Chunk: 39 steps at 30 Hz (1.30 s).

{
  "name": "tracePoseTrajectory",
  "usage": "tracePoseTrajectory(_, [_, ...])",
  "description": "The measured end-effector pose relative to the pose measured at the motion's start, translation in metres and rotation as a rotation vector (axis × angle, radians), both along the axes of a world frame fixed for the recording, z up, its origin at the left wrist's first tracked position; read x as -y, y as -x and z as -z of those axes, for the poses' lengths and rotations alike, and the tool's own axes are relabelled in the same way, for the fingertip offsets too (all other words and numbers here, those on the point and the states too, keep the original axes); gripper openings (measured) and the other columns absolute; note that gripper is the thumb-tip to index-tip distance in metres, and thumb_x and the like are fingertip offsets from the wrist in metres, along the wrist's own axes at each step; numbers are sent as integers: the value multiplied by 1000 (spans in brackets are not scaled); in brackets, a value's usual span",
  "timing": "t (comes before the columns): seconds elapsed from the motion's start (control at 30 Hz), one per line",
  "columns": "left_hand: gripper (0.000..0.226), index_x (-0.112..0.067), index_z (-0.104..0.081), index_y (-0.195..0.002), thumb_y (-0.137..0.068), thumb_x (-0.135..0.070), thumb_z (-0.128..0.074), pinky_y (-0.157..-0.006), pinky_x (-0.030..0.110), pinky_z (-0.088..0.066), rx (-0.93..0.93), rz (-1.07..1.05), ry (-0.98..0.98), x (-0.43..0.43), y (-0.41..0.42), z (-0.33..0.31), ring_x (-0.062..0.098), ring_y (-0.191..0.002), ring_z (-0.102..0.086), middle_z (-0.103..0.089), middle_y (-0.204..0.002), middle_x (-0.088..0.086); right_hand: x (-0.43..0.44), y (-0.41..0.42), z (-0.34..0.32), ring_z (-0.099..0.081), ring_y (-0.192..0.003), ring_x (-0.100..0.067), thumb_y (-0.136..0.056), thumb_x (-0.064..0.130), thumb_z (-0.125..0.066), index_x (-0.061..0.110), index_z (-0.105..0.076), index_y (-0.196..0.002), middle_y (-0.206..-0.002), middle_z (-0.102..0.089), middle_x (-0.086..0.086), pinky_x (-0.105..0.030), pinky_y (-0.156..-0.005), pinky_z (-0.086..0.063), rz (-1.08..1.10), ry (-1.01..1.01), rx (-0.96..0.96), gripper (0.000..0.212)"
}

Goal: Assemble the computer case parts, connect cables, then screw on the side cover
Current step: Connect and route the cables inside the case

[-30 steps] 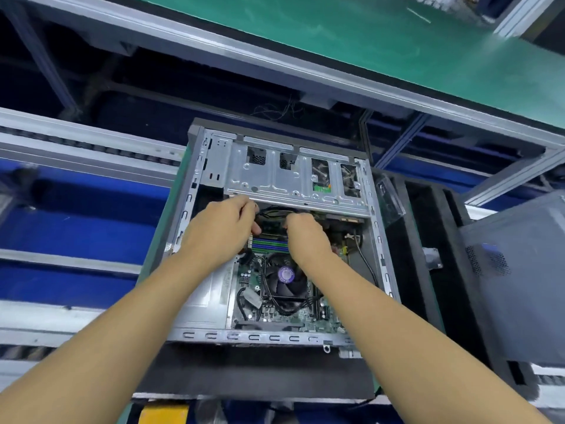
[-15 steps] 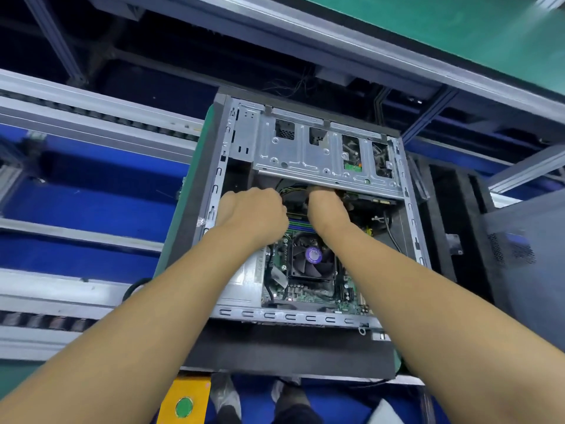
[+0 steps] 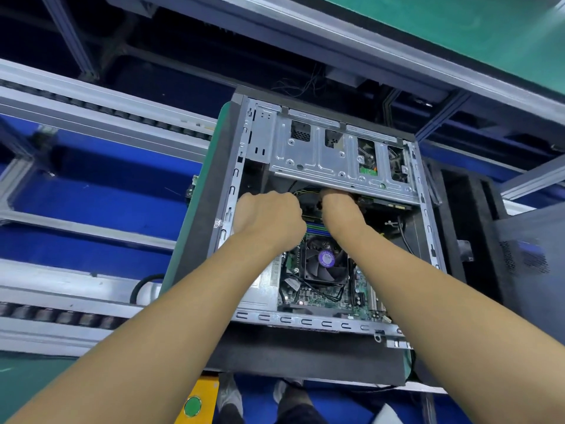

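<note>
Now both hands work inside the open computer case, lying on a black pad at the conveyor's near edge. Left hand fisted, right hand reaching under the drive cage among cables, prob. seating a connector; fingers hidden, grip can't tell.

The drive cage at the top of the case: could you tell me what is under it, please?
Under the drive cage, black and yellow cables show, and the right hand reaches beneath its edge. Its fingertips and whatever they hold are hidden; the left hand is fisted beside it.

Green btn on yellow box, conveyor rails at left, green bench above
</note>
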<state>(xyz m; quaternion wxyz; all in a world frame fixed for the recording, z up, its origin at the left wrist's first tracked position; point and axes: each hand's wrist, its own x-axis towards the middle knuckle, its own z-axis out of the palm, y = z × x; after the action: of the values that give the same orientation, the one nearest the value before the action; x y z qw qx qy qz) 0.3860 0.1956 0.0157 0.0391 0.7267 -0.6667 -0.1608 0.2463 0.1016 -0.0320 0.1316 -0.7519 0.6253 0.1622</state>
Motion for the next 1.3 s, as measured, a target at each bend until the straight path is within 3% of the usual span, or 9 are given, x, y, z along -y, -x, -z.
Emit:
tracePoseTrajectory(0.17, [27,-21,-55,-67,-92,-21,-44,-67,33,-29,0,-10,11,-1,0,1,20,-56,-49,-50,-59,-3,-10,-2,-3,-49,-73,-29,-87,-15,-56,10,-42,-81,-66,-38,-5,-38,-67,-44,-117,115,-72,30])
tracePoseTrajectory(0.37, [27,-22,-52,-67,-93,-22,-44,-67,34,-27,-13,-14,26,-1,0,2,19,-55,-46,-49,-60,-3,-10,-4,-9,-50,-75,-31,-83,-20,-58,6,-54,-97,-67,-38,-5,-40,-67,-44,-220,107,-132,30])
tracePoseTrajectory(0.57, [29,-21,-50,-66,-93,-21,-43,-68,34,-28,-11,-8,45,-3,0,2,17,-53,-43,-49,-60,-2,-8,-5,-7,-56,-80,-34,-86,-18,-57,-4,-59,-117,-102,-67,-20,-41,-67,-44,-236,106,-176,34])
tracePoseTrajectory(0.67, [28,-21,-50,-66,-93,-21,-44,-67,34,-29,-1,0,32,-3,1,1,18,-54,-44,-49,-60,-2,-4,-3,1,-51,-77,-30,-91,-14,-54,-5,-61,-119,-76,-54,-11,-39,-68,-46,-211,95,-152,30])
tracePoseTrajectory(0.87, [26,-21,-56,-69,-92,-19,-44,-62,33,-29,9,13,10,-3,1,0,18,-55,-47,-53,-62,-2,-3,-8,5,-48,-76,-29,-94,-8,-54,12,-49,-97,-69,-39,-4,-35,-68,-44,-124,82,-117,21])
tracePoseTrajectory(0.97, [26,-21,-60,-74,-93,-20,-43,-62,32,-29,23,18,5,-3,1,-3,20,-58,-51,-54,-63,-3,0,-10,4,-49,-74,-26,-95,-6,-54,13,-46,-93,-76,-46,-7,-37,-76,-53,-67,45,-88,20])
tracePoseTrajectory(1.07, [29,-23,-62,-78,-96,-22,-39,-65,32,-34,-9,32,17,-3,0,-3,23,-67,-57,-57,-67,-4,-7,-6,-2,-51,-65,-24,-94,-7,-55,7,-53,-80,-73,-48,-5,-36,-71,-49,-60,47,-61,20])
tracePoseTrajectory(1.17, [30,-28,-63,-94,-101,-29,-34,-75,36,-42,-126,38,94,-4,-3,-1,18,-78,-63,-69,-83,-8,-22,0,-11,-66,-92,-35,-91,-11,-54,0,-64,-105,-95,-66,-15,-38,-69,-47,-108,146,-12,20])
tracePoseTrajectory(1.3, [20,-37,-56,-103,-103,-36,-36,-63,29,-43,-543,-61,88,-2,-5,-11,3,-73,-58,-70,-85,-30,-44,15,-19,-53,-114,-37,-92,-10,-47,2,-59,-132,-112,-56,-19,-34,-86,-38,-152,184,221,44])
